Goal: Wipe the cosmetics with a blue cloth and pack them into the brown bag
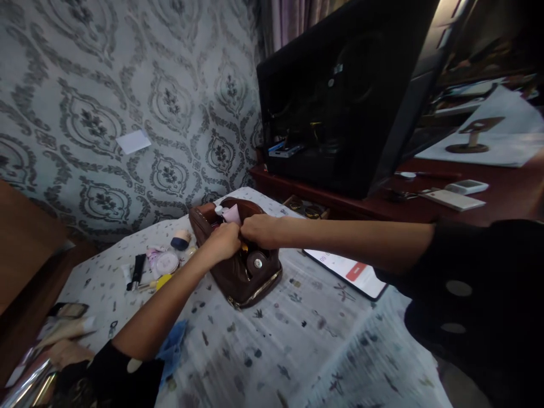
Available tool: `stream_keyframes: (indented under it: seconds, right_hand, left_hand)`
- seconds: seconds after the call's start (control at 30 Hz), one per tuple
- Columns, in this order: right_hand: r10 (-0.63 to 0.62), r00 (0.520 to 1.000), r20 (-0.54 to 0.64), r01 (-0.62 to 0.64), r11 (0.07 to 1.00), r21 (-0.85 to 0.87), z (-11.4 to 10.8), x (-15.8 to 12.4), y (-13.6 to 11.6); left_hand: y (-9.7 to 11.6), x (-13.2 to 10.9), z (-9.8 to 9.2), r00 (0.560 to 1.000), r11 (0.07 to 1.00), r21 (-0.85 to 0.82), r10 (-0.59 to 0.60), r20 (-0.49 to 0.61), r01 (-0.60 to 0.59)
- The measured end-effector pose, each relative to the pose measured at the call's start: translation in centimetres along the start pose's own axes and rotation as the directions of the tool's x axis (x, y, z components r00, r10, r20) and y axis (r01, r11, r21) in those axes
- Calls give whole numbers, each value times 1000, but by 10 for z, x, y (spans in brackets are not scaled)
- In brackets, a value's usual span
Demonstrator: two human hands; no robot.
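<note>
A brown leather pouch (250, 280) lies open on the patterned cloth, with a pink and white container (229, 213) and a round compact (256, 262) showing inside it. My left hand (224, 241) and my right hand (260, 230) meet over the pouch's open mouth. Both have their fingers curled and pressed together at the opening. What the fingers pinch is hidden between the two hands.
Several cosmetics (164, 262) lie left of the pouch. A phone with a lit screen (351, 273) lies to its right. A blue cloth (174, 348) sits under my left forearm. Behind stand a black case (340, 96) and a dark wooden shelf (425, 207).
</note>
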State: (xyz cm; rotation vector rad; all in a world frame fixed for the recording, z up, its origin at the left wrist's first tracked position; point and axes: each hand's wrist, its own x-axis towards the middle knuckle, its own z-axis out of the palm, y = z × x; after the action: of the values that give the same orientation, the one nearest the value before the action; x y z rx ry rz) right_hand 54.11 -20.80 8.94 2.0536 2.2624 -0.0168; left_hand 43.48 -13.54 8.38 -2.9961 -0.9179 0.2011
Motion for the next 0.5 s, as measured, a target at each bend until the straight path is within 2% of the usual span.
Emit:
stream_keyframes:
  seconds: [0.1,0.17,0.23,0.3,0.4,0.5]
  right_hand:
    - [-93,996,6,93,988,-126,-11,-13,-2]
    - [-182,983,-25,171,955,-242,-14,-29,-4]
    - [-241,969,-63,214,935,-284,-9,-49,-7]
    - [-240,967,-84,209,939,-273,4,-69,-11]
    - [-190,961,-201,132,953,-271,32,-92,-17]
    - [-192,897,-399,111,970,-216,58,-105,-22]
  left_hand:
    - [1,-13,-6,999,999,-4,40,-19,-41]
    - [-1,-27,-8,991,993,4,118,-58,-118]
    - [-6,-43,-5,965,972,6,234,-122,-235]
    - [-11,-60,1,918,935,-11,344,-197,-353]
    - [-17,-80,14,861,894,-28,422,-285,-447]
    - [-19,-90,23,847,891,0,431,-313,-453]
